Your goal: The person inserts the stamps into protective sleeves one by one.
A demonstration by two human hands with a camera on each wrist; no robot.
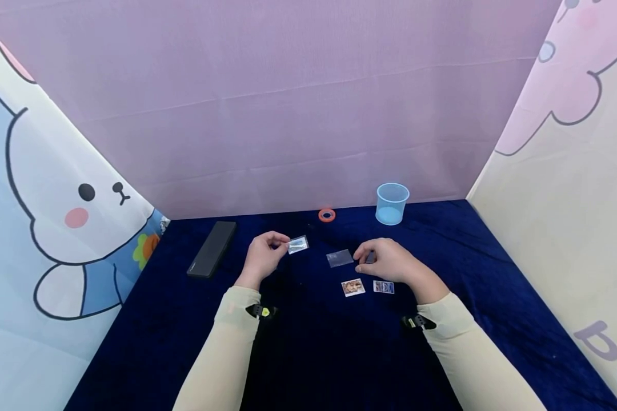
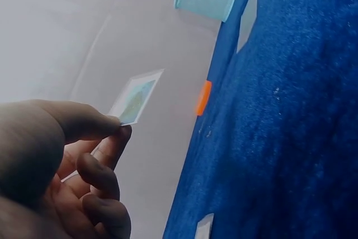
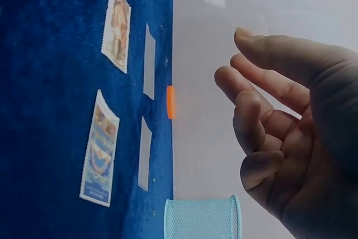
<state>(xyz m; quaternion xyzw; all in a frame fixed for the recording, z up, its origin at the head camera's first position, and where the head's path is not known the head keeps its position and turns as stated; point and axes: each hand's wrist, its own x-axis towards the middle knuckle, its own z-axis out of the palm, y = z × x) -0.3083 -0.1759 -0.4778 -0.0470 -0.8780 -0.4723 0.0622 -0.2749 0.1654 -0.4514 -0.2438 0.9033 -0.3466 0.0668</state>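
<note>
Between thumb and forefinger my left hand (image 1: 263, 257) pinches a small clear sleeve (image 1: 298, 245) by its edge, raised off the cloth. Something pale blue with a white border shows inside the sleeve, like a stamp; its picture is too small to read. My right hand (image 1: 388, 261) hovers over the cloth, fingers loosely bent, holding nothing. Just left of it lies an empty-looking clear sleeve (image 1: 340, 258); a second sleeve (image 3: 145, 154) is partly hidden behind that hand in the head view. Nearer to me lie a brownish stamp (image 1: 353, 287) and a bluish stamp (image 1: 383, 287).
A light blue mesh bin (image 1: 392, 204) stands at the back right, with an orange tape roll (image 1: 327, 215) to its left. On the left lies a long black case (image 1: 212, 249). Dark blue cloth (image 1: 329, 354) covers the table, and fabric walls enclose it on three sides.
</note>
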